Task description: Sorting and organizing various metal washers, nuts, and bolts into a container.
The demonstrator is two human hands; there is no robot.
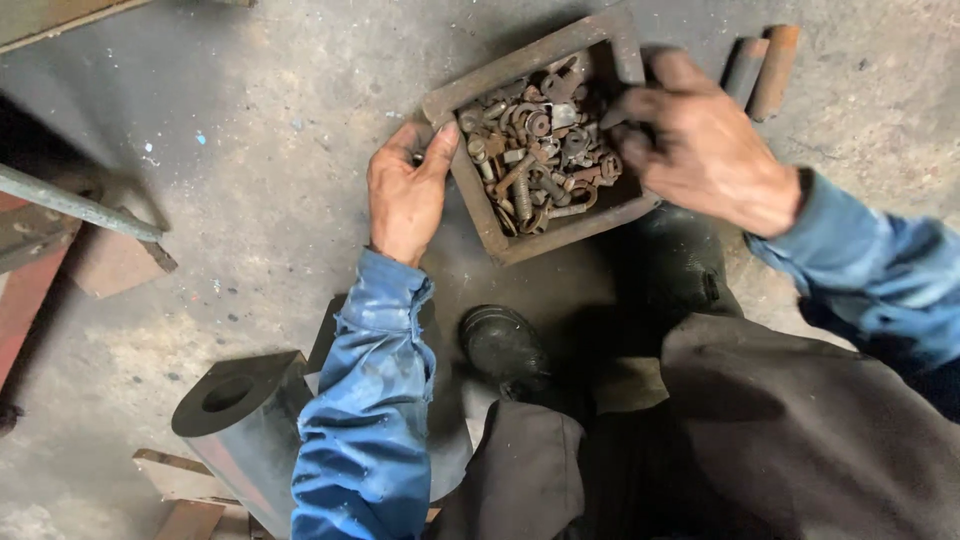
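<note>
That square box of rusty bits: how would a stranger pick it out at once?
Look at the grey concrete floor, between the left hand and right hand. The shallow square metal tray lies there; unlike the two plain rusty rods beside it, it brims with bolts and nuts.

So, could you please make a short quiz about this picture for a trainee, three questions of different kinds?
1. True or false: the left hand grips the edge of the rusty metal tray.
2. Multiple choice: what fills the tray? A) sand B) rusty bolts and nuts C) rags
3. Open question: where do the two short rusty rods lie, as seen in the picture?

Key
1. True; its thumb reaches over the tray's rim.
2. B
3. On the concrete floor, outside the tray, just past its upper right corner and above the right hand, whose fingers are among the bolts.
</note>
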